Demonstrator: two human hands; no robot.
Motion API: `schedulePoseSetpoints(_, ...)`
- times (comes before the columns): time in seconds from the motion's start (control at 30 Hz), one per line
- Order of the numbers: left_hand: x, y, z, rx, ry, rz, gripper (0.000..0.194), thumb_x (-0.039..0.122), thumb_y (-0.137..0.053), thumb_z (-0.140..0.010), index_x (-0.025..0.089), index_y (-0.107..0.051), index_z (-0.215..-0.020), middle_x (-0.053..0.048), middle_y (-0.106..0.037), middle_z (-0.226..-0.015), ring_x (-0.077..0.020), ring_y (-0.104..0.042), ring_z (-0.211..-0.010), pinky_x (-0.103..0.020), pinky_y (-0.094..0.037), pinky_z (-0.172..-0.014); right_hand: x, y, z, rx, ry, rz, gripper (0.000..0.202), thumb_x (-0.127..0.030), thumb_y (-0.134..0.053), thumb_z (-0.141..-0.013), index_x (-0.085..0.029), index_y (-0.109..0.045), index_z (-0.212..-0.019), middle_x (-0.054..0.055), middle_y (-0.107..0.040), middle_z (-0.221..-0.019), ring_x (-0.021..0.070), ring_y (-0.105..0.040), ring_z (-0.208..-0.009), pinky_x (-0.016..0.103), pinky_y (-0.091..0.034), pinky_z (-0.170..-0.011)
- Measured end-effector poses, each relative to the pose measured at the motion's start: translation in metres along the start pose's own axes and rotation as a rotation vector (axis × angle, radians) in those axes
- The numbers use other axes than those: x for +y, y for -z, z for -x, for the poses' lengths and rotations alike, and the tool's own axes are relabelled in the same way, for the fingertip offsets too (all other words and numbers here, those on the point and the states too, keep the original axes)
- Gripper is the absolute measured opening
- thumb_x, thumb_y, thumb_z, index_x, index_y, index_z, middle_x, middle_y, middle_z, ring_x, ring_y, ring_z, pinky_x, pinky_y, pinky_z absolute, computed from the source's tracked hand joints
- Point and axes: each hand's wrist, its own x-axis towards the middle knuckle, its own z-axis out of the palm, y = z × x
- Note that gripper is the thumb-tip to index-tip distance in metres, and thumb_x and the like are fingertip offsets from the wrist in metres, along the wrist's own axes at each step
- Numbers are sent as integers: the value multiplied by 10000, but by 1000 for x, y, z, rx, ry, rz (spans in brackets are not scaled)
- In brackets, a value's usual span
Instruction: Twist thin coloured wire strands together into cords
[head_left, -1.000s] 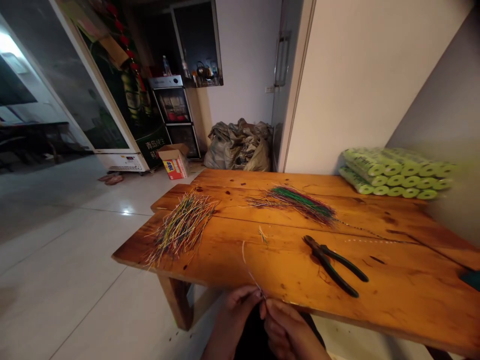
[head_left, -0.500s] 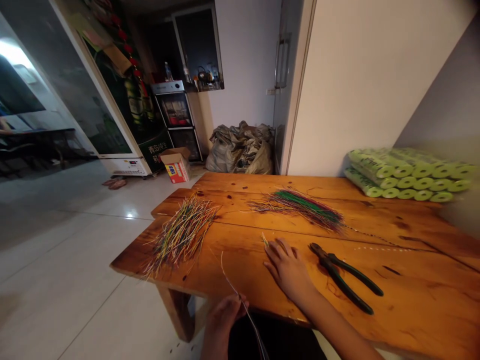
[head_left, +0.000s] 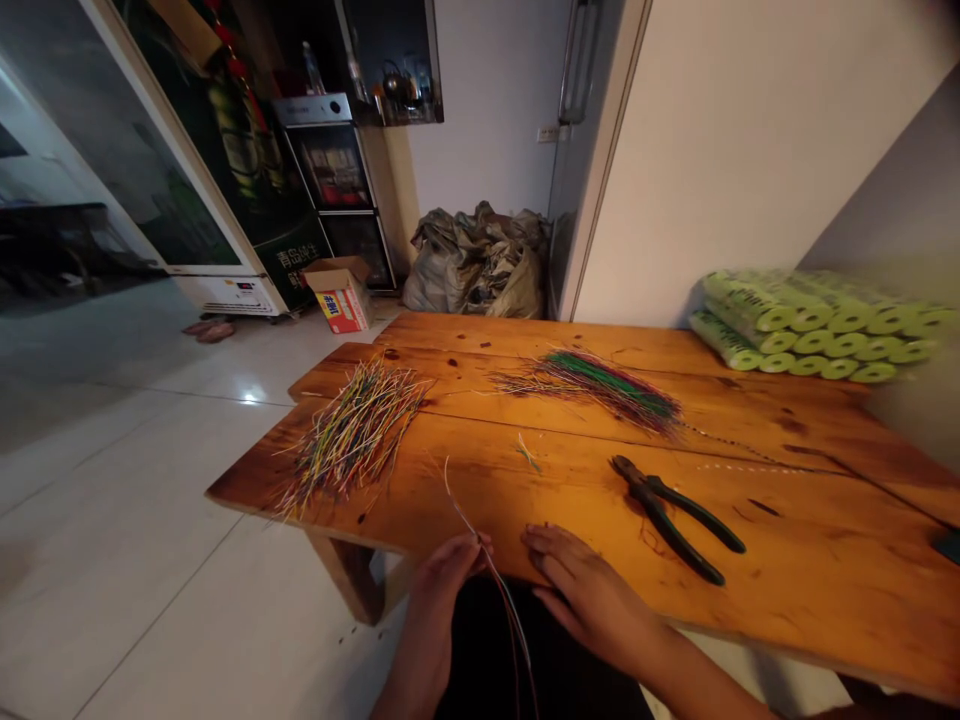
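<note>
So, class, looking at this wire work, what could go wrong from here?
Thin wires trail loose from the left hand and might tangle or slip. The coloured wire pile reaches the table's left edge, so strands could fall. The pliers lie near the right hand, which might knock them.

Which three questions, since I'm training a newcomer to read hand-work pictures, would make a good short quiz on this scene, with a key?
1. Multiple choice: what holds the thin strands? A) the left hand; B) the right; C) both.
2. True or false: the right hand is apart from the pliers, which lie on the wooden table.
3. Fill in: the bundle farther back than the pliers shows a broad band of ____ strands.

Key: 1. A; 2. True; 3. Green.
</note>
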Motion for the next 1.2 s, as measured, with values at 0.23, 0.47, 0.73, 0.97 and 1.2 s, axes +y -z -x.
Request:
schedulePoseSetpoints(0.23, -6, -7, -6, -12, 15, 42, 188, 331, -741, -599, 165, -716, -684, -33, -704, -720, -149, -611, -707, -244, -463, -702, 1, -6, 5, 98, 66, -38, 224, -149, -462, -879, -179, -585, -1063, 84, -661, -1035, 201, -542, -1116, 346, -477, -943)
schedulePoseSetpoints(0.47, 1, -7, -4, -28, -36, -77, 171, 326, -697, -647, 168, -704, -713, -37, -695, -761, -161, -600, -747, -249, -430, -729, 0, 1, 5, 57, 71, -123, 218, -169, -419, -904, -199, -605, -1013, 70, -661, -941, 195, -552, -1088, 337, -483, -918)
schedulePoseSetpoints(0.73, 4, -7, 2, -21, -76, -184, 213, 376, -679, -664, 172, -688, -722, -16, -672, -683, -142, -577, -669, -237, -423, -668, 3, 0, 4, 184, -94, -473, 188, -239, -485, -884, -216, -657, -956, 75, -680, -956, 199, -579, -1046, 340, -478, -879)
schedulePoseSetpoints(0.97, -6, -24, 18, -116, -127, -299, 241, 414, -653, -694, 176, -670, -727, -12, -650, -689, -159, -570, -684, -232, -426, -636, -18, 19, -18, 584, -628, -1199, 260, -438, -703, -666, -187, -656, -709, 38, -672, -802, 168, -612, -717, 257, -484, -589)
schedulePoseSetpoints(1.2, -5, -30, 19, -131, -271, -285, 142, 332, -675, -680, 192, -695, -684, -46, -635, -902, -207, -565, -914, -266, -431, -809, -45, 28, -26, 450, -733, -1606, 266, -380, -758, -609, -160, -628, -683, -35, -607, -618, 76, -530, -535, 208, -436, -572)
